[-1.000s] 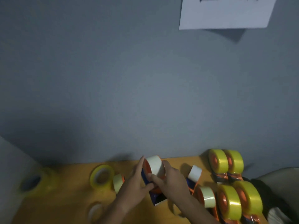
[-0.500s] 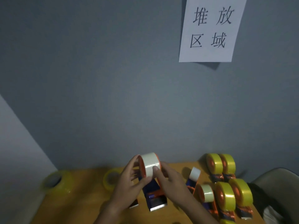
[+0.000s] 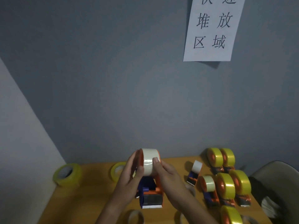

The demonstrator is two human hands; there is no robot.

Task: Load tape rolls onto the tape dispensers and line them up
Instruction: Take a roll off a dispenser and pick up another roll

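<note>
Head view, single frame, catalogued as I read it from the remote station.

Item in hand: orange-and-purple plastic tape dispenser with serrated metal blade (image 3: 151,194), held above the orange-brown wooden tabletop (image 3: 90,199), carrying a white tape roll (image 3: 150,161) on its orange hub. Left hand (image 3: 129,180): grip curled around the roll's left side, thumb against its face. Right hand (image 3: 168,177): grip closed on the roll's right side, thumb on the tape surface. I judge the roll seated or nearly so; threading to the blade looks not yet done.

Finished stock, right side: two yellow-roll dispensers at the back (image 3: 220,159), a front row of one pale-roll dispenser (image 3: 208,189) and two yellow-roll dispensers (image 3: 233,186), one more yellow-roll dispenser at the bottom edge (image 3: 230,215). A white-roll dispenser (image 3: 194,172) stands apart, askew, out of line.

Remaining stock: loose yellow tape roll at far left (image 3: 67,174); second yellow roll (image 3: 117,171) partly behind the left hand; a pale roll (image 3: 135,216) at the bottom edge.

Judgement: well past halfway; alignment and the loose rolls remain.

Obscured: lower frame cuts off the nearest items; no spare empty dispenser can be made out. Dim light blurs details. A grey chair back (image 3: 278,183) sits at the right; a white paper sign with black characters (image 3: 212,29) hangs on the wall.
</note>
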